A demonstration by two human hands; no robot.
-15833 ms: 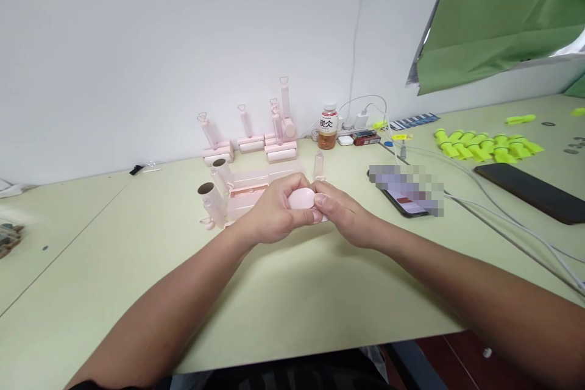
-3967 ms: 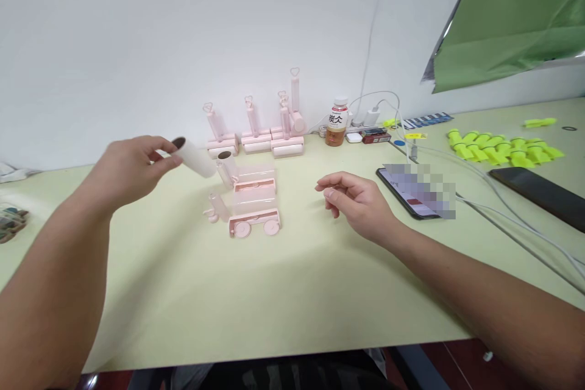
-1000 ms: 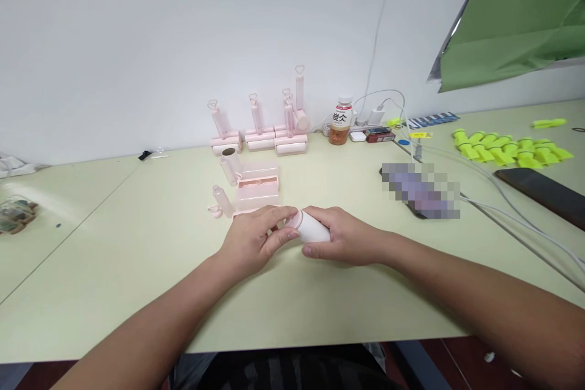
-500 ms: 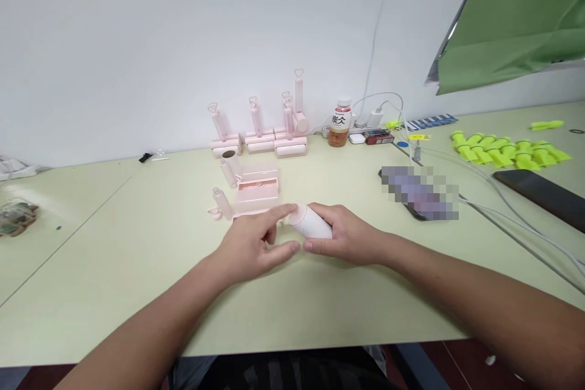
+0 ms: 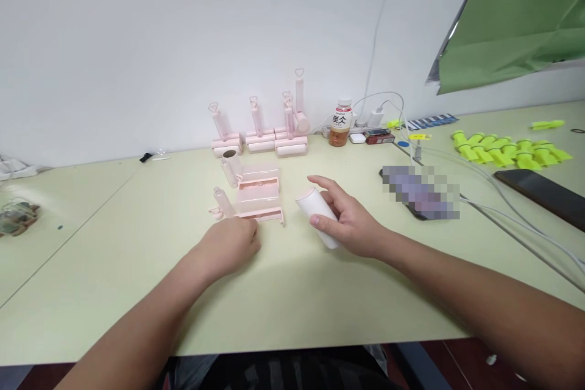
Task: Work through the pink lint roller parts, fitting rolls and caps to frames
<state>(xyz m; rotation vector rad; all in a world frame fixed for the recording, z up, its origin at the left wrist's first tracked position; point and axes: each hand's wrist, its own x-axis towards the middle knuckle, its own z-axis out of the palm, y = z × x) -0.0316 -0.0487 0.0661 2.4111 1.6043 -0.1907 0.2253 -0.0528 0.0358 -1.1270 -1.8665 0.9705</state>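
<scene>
While right hand [image 5: 350, 225] grips the pale pink cylindrical roller [image 5: 317, 214] just above the pale green counter [image 5: 292, 298], left hand [image 5: 231, 245] sits curled, contents hidden, beside the pink plastic roller frame [image 5: 260, 213].

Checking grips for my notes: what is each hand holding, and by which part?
The right hand holds the white roll around its near end. The left hand is closed beside the pink frame; any hold there is hidden.

A pale green table [image 5: 297, 292] set against a white wall.
Pink roller stands [image 5: 258, 137] and a drink bottle [image 5: 340, 123] line its far edge; pink trays [image 5: 258, 195] lie mid-table, with phones [image 5: 539, 190], white cables [image 5: 503, 219] and yellow-green parts [image 5: 507, 149] toward the right edge.
</scene>
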